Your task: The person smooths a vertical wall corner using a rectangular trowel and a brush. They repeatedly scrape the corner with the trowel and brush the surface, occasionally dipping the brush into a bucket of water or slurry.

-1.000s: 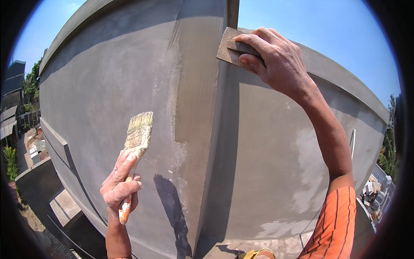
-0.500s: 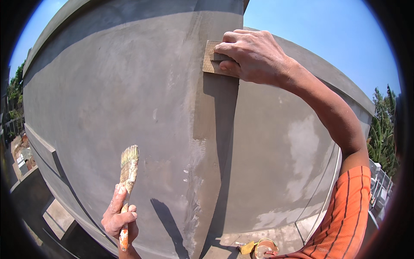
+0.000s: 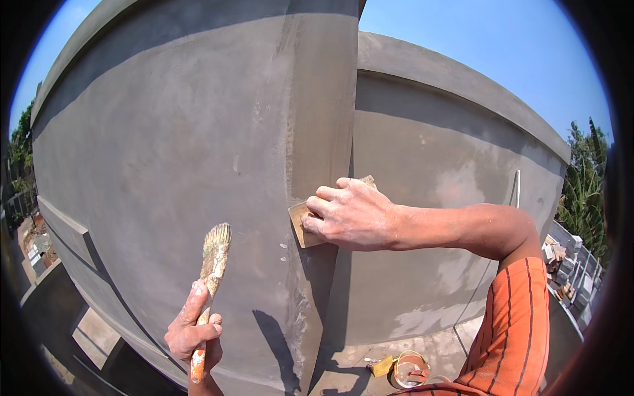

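Observation:
My right hand point(image 3: 356, 216) grips a small wooden float point(image 3: 303, 224), its flat board laid against the plastered wall edge point(image 3: 320, 125). The fingers wrap over the float and hide most of its handle. Lower left, my left hand point(image 3: 196, 328) is closed round the handle of a paintbrush point(image 3: 214, 257), held upright with its pale, plaster-caked bristles at the top. The brush is in front of the grey wall face point(image 3: 165, 152), and its shadow falls to the right. A damp, darker strip of plaster runs along the corner above the float.
A bucket point(image 3: 409, 369) stands on the floor at the wall's foot, with a yellow sponge-like block point(image 3: 381, 366) beside it. A second grey wall point(image 3: 409, 152) runs off to the right. Stacked blocks point(image 3: 571, 264) lie beyond it. A ledge point(image 3: 66, 228) juts at left.
My right hand has slid the float down along the wall edge, from near the top to mid-height. My left hand, still with the brush, has shifted slightly right.

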`<state>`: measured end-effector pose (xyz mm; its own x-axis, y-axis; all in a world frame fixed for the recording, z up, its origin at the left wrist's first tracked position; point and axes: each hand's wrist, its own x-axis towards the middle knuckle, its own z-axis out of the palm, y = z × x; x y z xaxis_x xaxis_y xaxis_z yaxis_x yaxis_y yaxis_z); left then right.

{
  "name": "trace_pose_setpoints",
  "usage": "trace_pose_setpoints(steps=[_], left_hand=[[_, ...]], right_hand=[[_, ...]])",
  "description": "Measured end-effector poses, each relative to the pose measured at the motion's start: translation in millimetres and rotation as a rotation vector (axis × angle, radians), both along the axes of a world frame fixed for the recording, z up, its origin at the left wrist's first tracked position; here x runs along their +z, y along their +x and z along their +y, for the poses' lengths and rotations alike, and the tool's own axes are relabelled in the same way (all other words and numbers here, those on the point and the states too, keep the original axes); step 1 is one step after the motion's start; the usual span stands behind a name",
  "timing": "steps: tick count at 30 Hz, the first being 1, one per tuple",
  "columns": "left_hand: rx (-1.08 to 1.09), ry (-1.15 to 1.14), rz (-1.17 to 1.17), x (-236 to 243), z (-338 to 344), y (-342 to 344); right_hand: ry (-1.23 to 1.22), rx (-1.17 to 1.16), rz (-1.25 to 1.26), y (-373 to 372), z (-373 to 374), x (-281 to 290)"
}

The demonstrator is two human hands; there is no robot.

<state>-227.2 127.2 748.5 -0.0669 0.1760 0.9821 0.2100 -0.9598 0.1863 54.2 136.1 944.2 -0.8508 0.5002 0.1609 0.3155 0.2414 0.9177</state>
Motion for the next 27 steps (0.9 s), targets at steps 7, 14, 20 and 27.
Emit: trace_pose_setpoints(steps=[7,14,20,27], left_hand=[[-0.122,0.002,0.038,-7.6,-23.4,9.6],[-0.054,-0.096,0.003,-26.9,-29.6,1.2],[-0.063,-0.105,-0.067,-38.7,-17.9,8.4],[-0.149,-0.083,-0.036,-49.4,-1.1,20.4]], right_hand=[[0.259,0.459,0.670,24.0,-84.7,103.9],[0.037,0.454,1.135,82.6,-41.9,197.4],[0.345,0.104,0.929,24.8,-33.5,290.3],[0.179,0.006,0.688,-0.8,-19.3,282.3]])
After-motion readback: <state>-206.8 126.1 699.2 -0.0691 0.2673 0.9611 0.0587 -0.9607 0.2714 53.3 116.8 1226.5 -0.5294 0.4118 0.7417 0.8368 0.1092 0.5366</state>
